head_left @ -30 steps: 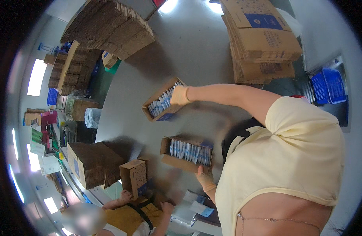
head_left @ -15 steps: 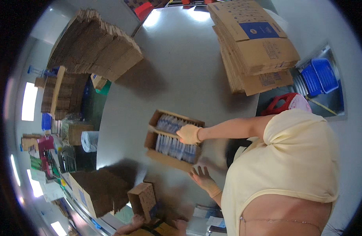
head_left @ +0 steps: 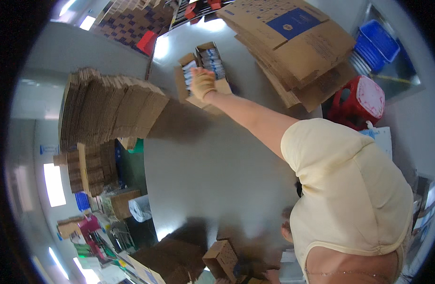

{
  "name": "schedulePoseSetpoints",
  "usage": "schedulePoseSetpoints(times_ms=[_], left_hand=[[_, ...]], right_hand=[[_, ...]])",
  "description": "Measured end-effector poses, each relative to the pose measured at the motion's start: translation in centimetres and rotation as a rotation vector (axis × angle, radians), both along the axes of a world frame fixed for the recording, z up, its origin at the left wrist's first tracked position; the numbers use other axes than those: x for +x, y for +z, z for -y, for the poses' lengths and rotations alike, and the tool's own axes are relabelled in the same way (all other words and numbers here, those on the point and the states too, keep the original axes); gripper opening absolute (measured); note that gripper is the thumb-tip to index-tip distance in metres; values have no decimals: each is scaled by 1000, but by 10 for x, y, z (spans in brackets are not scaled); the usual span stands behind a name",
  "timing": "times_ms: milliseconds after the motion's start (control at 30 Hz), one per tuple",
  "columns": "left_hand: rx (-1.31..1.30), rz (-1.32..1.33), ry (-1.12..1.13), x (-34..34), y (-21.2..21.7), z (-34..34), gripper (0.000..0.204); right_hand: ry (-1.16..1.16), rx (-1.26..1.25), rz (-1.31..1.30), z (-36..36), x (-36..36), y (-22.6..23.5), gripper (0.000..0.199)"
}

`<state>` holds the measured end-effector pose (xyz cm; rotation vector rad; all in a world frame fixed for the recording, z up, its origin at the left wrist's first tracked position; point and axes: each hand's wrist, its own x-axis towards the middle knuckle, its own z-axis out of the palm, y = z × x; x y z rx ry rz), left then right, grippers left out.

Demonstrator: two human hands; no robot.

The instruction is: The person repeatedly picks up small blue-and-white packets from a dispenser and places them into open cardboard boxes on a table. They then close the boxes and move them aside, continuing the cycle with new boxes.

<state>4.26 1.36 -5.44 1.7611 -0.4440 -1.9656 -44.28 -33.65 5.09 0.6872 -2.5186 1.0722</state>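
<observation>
While pinching cannot be confirmed, the right hand's grip (head_left: pixel 203 83) is touching two open brown cardboard boxes (head_left: pixel 180 87) beneath it, apparently positioning them on the grey bench (head_left: pixel 222 165); alignment is likely being required next.

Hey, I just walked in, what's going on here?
The person's right hand is over two open cardboard boxes packed with rows of white-and-blue packets. The boxes stand side by side near the upper end of the gray table in view, with stacks of flattened cartons to either side. The left hand is mostly hidden by the cream shirt.
</observation>
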Motion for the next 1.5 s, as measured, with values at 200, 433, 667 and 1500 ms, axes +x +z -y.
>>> schedulePoseSetpoints(times_ms=[200,433,667,1500], left_hand=[[-278,30,-304,-18,12,64,49],[-1131,-70,-550,-214,184,160,53],[-1096,-267,-828,-376,287,125,53],[-606,-330,284,-131,183,51,71]], right_hand=[[611,-233,109,-62,143,69,41],[803,-307,-333,-279,80,197,39],[-176,439,3,-404,-72,207,46],[1461,9,64,-301,160,135,81]])
